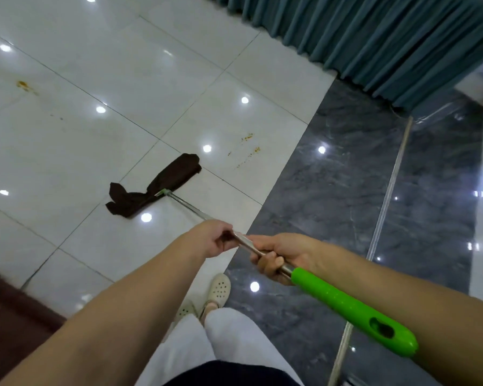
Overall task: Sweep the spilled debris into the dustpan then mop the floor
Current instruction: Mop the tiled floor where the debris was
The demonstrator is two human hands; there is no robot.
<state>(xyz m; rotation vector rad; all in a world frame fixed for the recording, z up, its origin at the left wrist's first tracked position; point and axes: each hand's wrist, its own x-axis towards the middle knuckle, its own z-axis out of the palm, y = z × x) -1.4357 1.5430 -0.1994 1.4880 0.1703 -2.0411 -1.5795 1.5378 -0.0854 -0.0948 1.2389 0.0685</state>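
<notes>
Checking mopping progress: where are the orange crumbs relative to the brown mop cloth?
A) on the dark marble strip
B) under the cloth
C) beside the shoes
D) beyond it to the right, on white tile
D: the orange crumbs lie on white tile, past and right of the mop cloth, clear of it.

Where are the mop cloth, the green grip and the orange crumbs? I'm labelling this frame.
mop cloth (162, 185): head view, middle of the dark brown cloth.
green grip (346, 305): head view, midway along the green handle end.
orange crumbs (247, 138): head view, cluster on the white tile right of the cloth.
</notes>
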